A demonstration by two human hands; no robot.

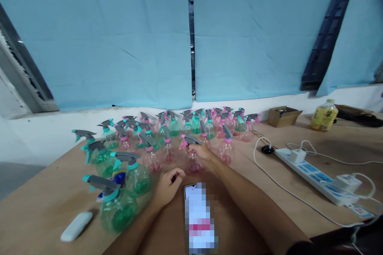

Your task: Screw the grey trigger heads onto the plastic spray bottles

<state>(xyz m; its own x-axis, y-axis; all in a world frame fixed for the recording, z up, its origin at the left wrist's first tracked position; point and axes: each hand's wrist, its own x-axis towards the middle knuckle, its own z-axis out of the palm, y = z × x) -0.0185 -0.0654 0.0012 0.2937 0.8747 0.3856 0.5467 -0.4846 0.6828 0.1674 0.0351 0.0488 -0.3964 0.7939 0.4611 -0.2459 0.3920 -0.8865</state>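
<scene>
My right hand point(201, 151) grips a pink spray bottle point(194, 165) just below its grey and pink trigger head. The bottle stands upright on the wooden table. Closer to me, my left hand point(169, 185) rests with curled fingers, and nothing shows in them. Between my forearms lies a phone point(200, 219) with its screen lit and partly blurred. Left of my left hand stand green spray bottles point(118, 213) with grey and turquoise heads. Beyond both hands, several more pink spray bottles point(152, 161) and green ones stand in a crowded group.
A white oval case point(76, 226) lies at the front left. To the right are a power strip point(317, 175) with plugs and white cables, and a black disc-shaped object point(267, 149). Further back stand a cardboard box point(283, 117) and a bottle of yellow liquid point(324, 116).
</scene>
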